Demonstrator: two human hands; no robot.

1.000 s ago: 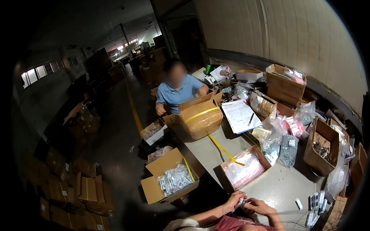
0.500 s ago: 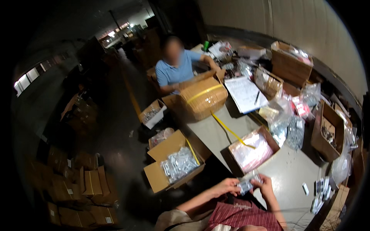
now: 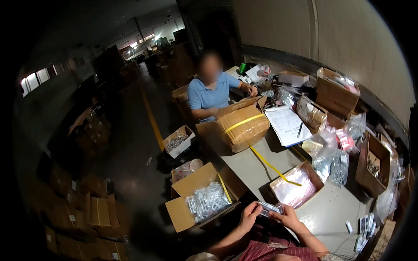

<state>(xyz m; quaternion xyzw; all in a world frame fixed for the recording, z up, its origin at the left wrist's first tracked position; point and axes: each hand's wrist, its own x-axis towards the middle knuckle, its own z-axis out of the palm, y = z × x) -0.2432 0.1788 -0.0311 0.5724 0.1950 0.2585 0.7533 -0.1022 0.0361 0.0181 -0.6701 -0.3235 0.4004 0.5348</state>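
Near the front edge of the table, my left hand (image 3: 249, 216) and my right hand (image 3: 288, 217) grip a small clear plastic bag of silvery-grey parts (image 3: 267, 209) from its two sides. The exact kind of the parts is too small to make out. Just beyond my hands, a shallow cardboard box (image 3: 319, 177) contains flat clear plastic bags (image 3: 298, 188) with a pink tint. Left of my hands stands an open carton (image 3: 180, 214), filled with similar bagged silvery parts (image 3: 209, 201).
Across the table, a person in a blue shirt (image 3: 212, 93) sits behind a strapped carton (image 3: 244, 130). Papers with a pen (image 3: 287, 124) lie beside it. Bags and boxes crowd the right side, where loose metal parts (image 3: 366, 225) lie. A yellow strap (image 3: 270, 164) crosses the table.
The view has shifted, so the scene sits lower and further right. My hands have turned the bag a little and still hold it. The co-worker's one hand shows above the strapped carton.
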